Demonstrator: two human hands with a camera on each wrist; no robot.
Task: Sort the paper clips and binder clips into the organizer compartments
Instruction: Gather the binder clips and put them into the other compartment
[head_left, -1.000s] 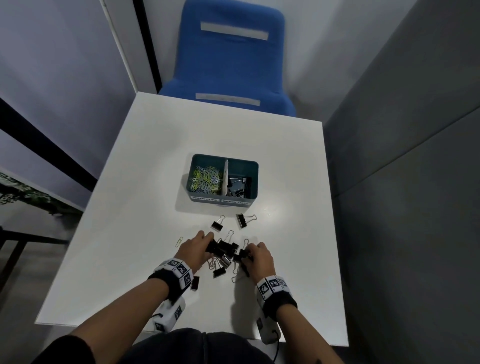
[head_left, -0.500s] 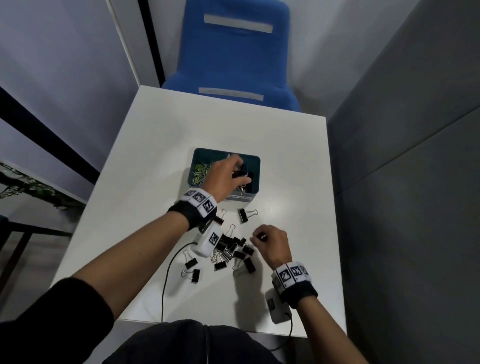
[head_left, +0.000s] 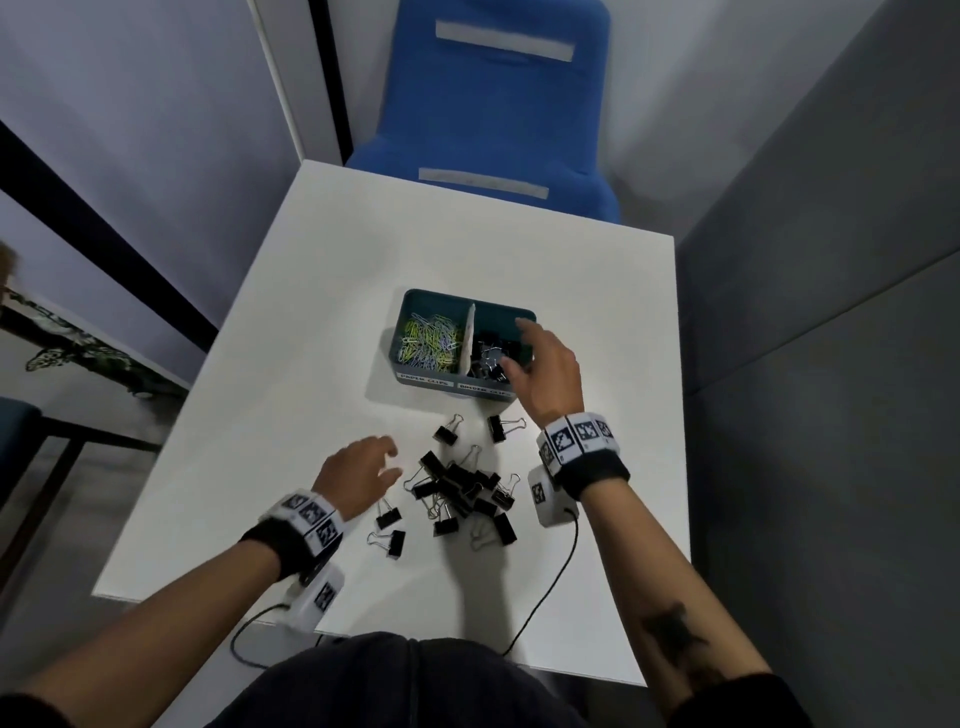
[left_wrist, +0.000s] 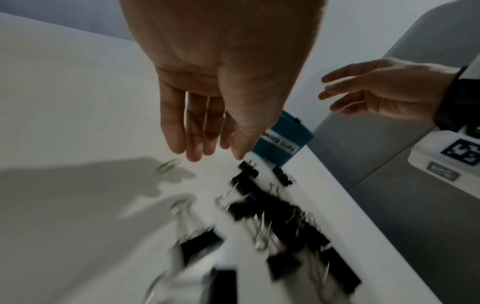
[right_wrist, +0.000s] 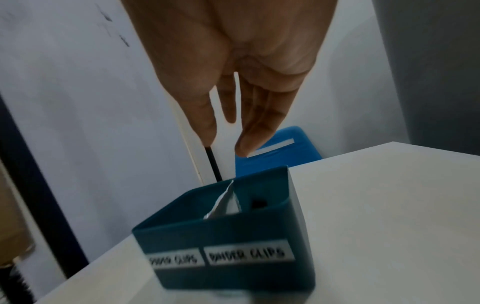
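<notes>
Below the right hand (head_left: 545, 371), fingers spread and empty, the organizer (head_left: 415, 379) holds sorted clips — a binder-clip pile (head_left: 462, 488) remains beside the slack, empty left hand (head_left: 358, 475).

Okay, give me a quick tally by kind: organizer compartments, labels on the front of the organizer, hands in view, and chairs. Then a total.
Organizer compartments: 2
Front labels: 2
Hands: 2, left hand and right hand
Blue chair: 1
Total: 7

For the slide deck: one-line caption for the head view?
Open right hand over teal plastic organizer; open left hand beside loose black binder clips.
</notes>
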